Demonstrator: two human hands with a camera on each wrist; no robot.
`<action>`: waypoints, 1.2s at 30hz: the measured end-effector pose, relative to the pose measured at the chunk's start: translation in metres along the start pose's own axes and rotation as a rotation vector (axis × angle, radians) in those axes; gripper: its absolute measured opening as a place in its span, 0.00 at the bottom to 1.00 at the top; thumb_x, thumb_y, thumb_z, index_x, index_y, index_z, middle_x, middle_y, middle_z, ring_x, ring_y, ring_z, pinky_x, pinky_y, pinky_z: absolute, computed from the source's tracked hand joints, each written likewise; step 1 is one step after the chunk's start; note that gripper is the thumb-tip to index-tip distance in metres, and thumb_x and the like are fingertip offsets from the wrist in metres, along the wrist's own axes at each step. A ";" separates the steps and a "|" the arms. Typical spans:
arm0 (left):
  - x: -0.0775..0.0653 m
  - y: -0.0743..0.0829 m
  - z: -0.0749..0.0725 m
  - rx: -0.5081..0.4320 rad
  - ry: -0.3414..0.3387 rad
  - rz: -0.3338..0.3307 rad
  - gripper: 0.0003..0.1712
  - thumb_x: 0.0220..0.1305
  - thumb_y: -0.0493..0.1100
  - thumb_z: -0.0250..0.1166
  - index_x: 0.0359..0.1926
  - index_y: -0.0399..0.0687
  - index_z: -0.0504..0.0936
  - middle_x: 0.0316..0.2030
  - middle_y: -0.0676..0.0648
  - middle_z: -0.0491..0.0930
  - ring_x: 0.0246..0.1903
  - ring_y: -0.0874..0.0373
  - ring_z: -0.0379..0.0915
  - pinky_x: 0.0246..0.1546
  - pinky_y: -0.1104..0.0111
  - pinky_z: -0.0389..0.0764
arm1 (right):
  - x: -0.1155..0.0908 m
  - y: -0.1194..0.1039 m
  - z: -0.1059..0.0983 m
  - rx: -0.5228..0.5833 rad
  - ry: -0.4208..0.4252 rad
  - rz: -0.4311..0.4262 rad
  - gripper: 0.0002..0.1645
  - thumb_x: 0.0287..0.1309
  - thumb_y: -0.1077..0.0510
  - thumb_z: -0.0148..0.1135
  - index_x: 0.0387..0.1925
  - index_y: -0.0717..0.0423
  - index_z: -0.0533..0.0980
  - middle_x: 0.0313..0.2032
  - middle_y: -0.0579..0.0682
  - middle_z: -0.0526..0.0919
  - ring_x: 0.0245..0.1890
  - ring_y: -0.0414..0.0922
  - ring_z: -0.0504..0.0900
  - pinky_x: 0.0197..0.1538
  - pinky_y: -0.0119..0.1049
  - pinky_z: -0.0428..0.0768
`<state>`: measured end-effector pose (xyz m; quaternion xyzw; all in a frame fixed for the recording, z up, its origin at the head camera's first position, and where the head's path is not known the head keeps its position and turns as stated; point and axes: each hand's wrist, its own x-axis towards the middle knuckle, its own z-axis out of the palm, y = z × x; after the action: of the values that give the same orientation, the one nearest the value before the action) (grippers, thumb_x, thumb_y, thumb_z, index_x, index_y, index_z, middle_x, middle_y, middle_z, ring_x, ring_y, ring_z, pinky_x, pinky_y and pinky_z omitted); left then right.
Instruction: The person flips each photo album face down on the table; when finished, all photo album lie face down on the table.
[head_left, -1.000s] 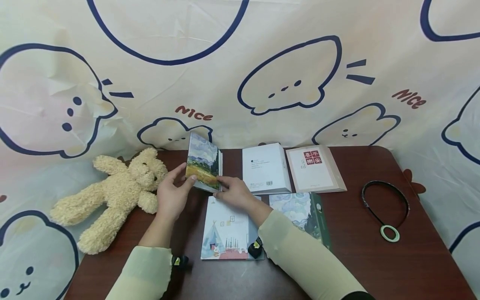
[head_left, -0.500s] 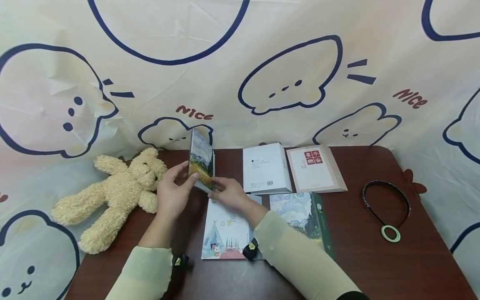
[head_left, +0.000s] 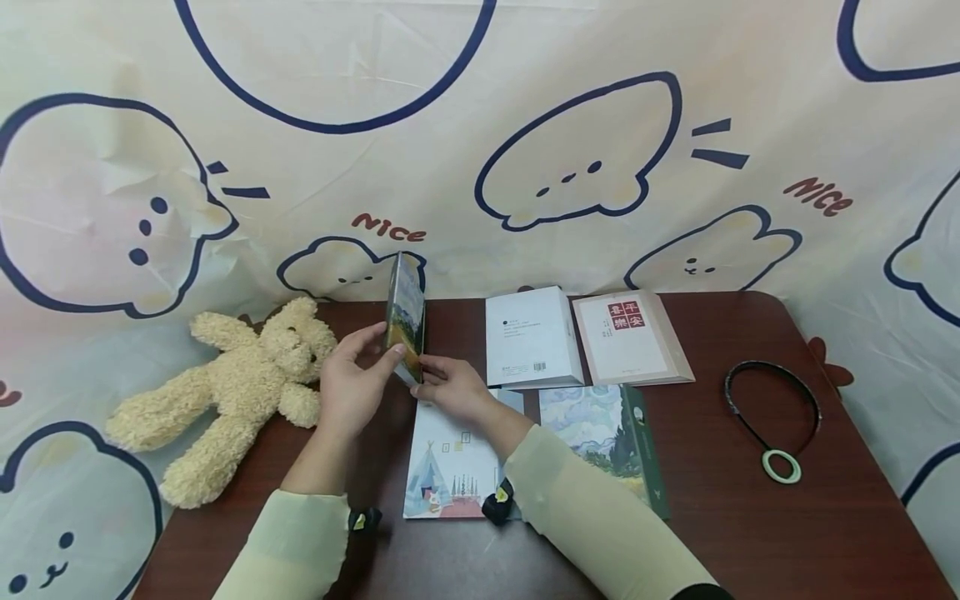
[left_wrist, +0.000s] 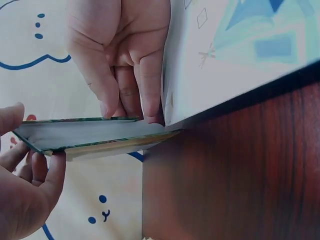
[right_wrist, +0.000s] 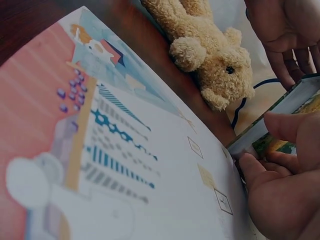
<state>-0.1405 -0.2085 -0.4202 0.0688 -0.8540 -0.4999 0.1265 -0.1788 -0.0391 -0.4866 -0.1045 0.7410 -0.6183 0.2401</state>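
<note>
A small hardcover book (head_left: 407, 312) with a painted landscape cover stands upright between both hands, turned nearly edge-on in the head view. My left hand (head_left: 352, 382) grips it along the spine side, thumb on the near cover. With thumb and fingers, my right hand (head_left: 459, 389) pinches the lower corner opposite. In the left wrist view, pale page edges (left_wrist: 85, 134) show between green-edged covers, and the right fingers reach the far end. Just below the hands lies a white illustrated book (head_left: 442, 471) with a tent drawing, partly covered by the right forearm.
A plush bear (head_left: 240, 392) lies left of the left hand. Two white books, one with a barcode (head_left: 528, 337) and one with a red stamp (head_left: 626, 337), lie at the back. A green-edged painted book (head_left: 600, 433) and a necklace with a green ring (head_left: 782, 467) are further right.
The landscape book has swivelled from showing its broad cover to nearly edge-on. My right hand has shifted slightly left along with it, while the left has stayed almost in place.
</note>
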 end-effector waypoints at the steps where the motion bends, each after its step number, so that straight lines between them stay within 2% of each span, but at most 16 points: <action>1: 0.000 0.000 0.001 -0.003 -0.004 -0.001 0.28 0.67 0.51 0.73 0.65 0.50 0.82 0.59 0.47 0.80 0.56 0.52 0.75 0.52 0.56 0.78 | -0.001 0.000 -0.001 0.003 -0.003 0.001 0.39 0.65 0.53 0.71 0.75 0.52 0.69 0.70 0.52 0.74 0.68 0.47 0.76 0.66 0.41 0.76; 6: -0.001 0.000 0.007 -0.041 -0.017 -0.013 0.29 0.66 0.51 0.74 0.66 0.50 0.82 0.60 0.47 0.79 0.59 0.53 0.75 0.54 0.56 0.79 | -0.005 -0.003 -0.005 -0.087 0.008 -0.033 0.40 0.67 0.51 0.69 0.76 0.52 0.67 0.71 0.52 0.73 0.69 0.47 0.75 0.67 0.41 0.75; 8: -0.001 0.001 0.009 -0.071 -0.021 -0.014 0.30 0.66 0.50 0.75 0.66 0.48 0.81 0.60 0.46 0.79 0.59 0.53 0.75 0.54 0.57 0.80 | -0.007 -0.005 -0.007 -0.149 0.021 -0.055 0.39 0.67 0.49 0.69 0.76 0.50 0.68 0.71 0.51 0.74 0.68 0.47 0.75 0.67 0.40 0.75; 11: -0.002 0.003 0.012 -0.110 -0.034 -0.012 0.30 0.66 0.49 0.75 0.66 0.46 0.81 0.59 0.45 0.78 0.58 0.52 0.76 0.55 0.61 0.81 | -0.011 -0.010 -0.010 -0.179 0.028 -0.095 0.38 0.68 0.50 0.68 0.76 0.49 0.68 0.70 0.51 0.75 0.68 0.46 0.76 0.66 0.38 0.76; 16: -0.001 0.005 0.016 -0.169 -0.071 -0.022 0.31 0.66 0.46 0.74 0.67 0.44 0.79 0.61 0.42 0.75 0.59 0.51 0.75 0.56 0.69 0.79 | -0.016 -0.020 -0.015 -0.145 0.033 -0.166 0.36 0.70 0.52 0.67 0.75 0.49 0.68 0.69 0.49 0.76 0.67 0.46 0.77 0.64 0.36 0.77; 20: 0.000 0.002 0.017 -0.234 -0.134 -0.061 0.34 0.67 0.46 0.74 0.70 0.44 0.75 0.63 0.41 0.73 0.61 0.50 0.73 0.58 0.68 0.77 | -0.018 -0.028 -0.019 -0.098 0.053 -0.193 0.37 0.69 0.53 0.68 0.76 0.49 0.67 0.69 0.47 0.76 0.66 0.46 0.77 0.62 0.34 0.78; 27: -0.001 -0.002 0.022 -0.312 -0.224 -0.091 0.38 0.70 0.51 0.71 0.75 0.48 0.70 0.68 0.43 0.72 0.67 0.49 0.68 0.69 0.54 0.69 | -0.023 -0.035 -0.028 -0.003 0.087 -0.214 0.38 0.68 0.50 0.70 0.75 0.47 0.68 0.70 0.46 0.76 0.65 0.43 0.79 0.61 0.36 0.79; 36: -0.004 -0.008 0.033 -0.328 -0.247 -0.130 0.36 0.76 0.59 0.61 0.77 0.50 0.67 0.73 0.45 0.67 0.73 0.50 0.60 0.73 0.48 0.62 | -0.029 -0.038 -0.036 0.029 0.127 -0.199 0.38 0.67 0.50 0.70 0.75 0.45 0.68 0.70 0.46 0.75 0.65 0.44 0.79 0.62 0.39 0.79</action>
<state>-0.1460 -0.1839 -0.4431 0.0402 -0.7640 -0.6439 -0.0021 -0.1769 -0.0026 -0.4389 -0.1345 0.7316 -0.6553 0.1315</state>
